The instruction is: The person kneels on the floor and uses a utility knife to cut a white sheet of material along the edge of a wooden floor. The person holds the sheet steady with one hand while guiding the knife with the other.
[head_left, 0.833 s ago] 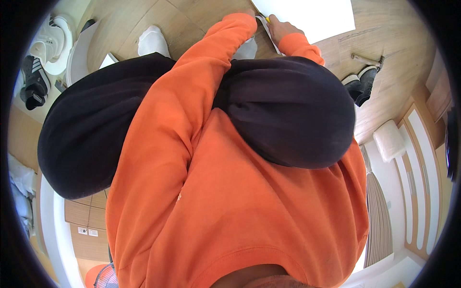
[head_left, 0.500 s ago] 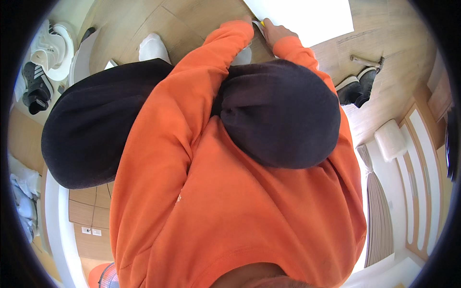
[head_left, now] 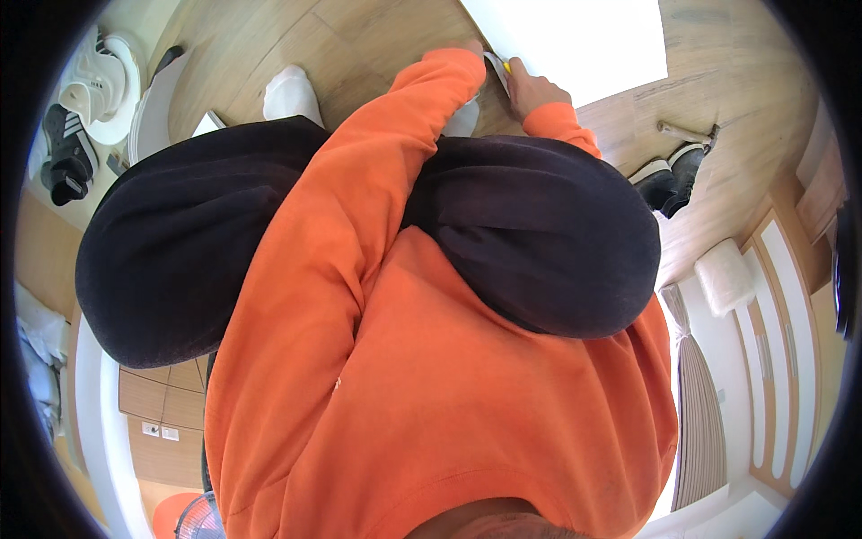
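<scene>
A large flat white board or sheet (head_left: 584, 45) lies on the wooden floor at the far side. By its left edge my right hand (head_left: 537, 92) is closed, fingers bent together around a small yellow piece (head_left: 507, 67). A narrow pale strip (head_left: 496, 72) runs along the fingers of this hand, between it and my left hand. I cannot make out what kind of thing the strip and the yellow piece belong to. My left hand (head_left: 472, 46) is near the strip's far end; the orange sleeve hides most of it, so its fingers do not show.
My black-trousered knees rise in front of me, with feet in white socks (head_left: 289, 94) beyond. Dark shoes (head_left: 669, 182) and a hammer-like tool with a wooden handle (head_left: 684, 132) lie to the right. More shoes (head_left: 68, 154) are at the left, and a striped curtain (head_left: 699, 422) hangs lower right.
Both hands appear slightly lower and further right, partly because the whole view has shifted. More of the pale strip between them shows now. The right hand keeps its closed grip.
</scene>
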### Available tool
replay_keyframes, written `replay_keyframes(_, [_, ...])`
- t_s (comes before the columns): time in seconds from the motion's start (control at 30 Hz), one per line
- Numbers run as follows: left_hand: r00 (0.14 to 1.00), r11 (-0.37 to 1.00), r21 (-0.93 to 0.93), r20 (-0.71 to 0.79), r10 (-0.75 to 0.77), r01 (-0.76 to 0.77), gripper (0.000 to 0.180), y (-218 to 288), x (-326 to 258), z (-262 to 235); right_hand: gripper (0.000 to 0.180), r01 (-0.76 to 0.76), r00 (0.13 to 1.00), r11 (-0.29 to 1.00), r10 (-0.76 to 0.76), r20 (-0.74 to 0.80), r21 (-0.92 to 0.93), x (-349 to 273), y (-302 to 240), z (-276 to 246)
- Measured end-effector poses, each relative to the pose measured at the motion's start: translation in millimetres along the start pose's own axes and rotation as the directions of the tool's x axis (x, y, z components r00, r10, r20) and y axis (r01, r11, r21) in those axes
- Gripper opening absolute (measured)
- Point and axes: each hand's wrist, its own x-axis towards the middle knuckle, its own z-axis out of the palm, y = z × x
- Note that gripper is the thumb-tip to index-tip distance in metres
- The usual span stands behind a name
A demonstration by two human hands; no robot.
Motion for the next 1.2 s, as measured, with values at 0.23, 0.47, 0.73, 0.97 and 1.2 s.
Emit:
replay_keyframes(0.23, [0.998,1.000,0.009,-0.064,0.007,-0.006,0.034,-1.7,-0.6,3.2,0.023,-0.017,0.999,1.000,0.018,0.033,-0.023,-7.3,-2.5,-8.3])
replay_keyframes(0.47, [1.000,0.996,0.088,-0.002,0.006,-0.006,0.033,2.6,-2.5,-2.3,0.023,-0.031,0.998,0.999,0.032,0.047,-0.028,1.6,-6.9,-4.0])
replay_keyframes(0.73, [0.998,0.974,0.217,-0.011,0.066,-0.062,0.030,13.7,-17.6,-8.0,0.021,-0.060,0.996,0.998,0.061,0.062,-0.006,-2.2,-10.6,-14.8])
replay_keyframes(0.97, [0.998,0.984,0.177,-0.053,0.043,-0.032,0.029,9.8,-14.1,3.5,0.022,-0.073,0.992,0.997,0.073,0.100,-0.007,-9.7,-9.2,-13.0])
replay_keyframes(1.2, [0.997,0.976,0.207,0.046,0.060,-0.069,0.033,8.2,-9.8,-0.2,0.028,0.006,1.000,0.998,-0.007,0.018,0.059,-4.7,3.1,-2.2])
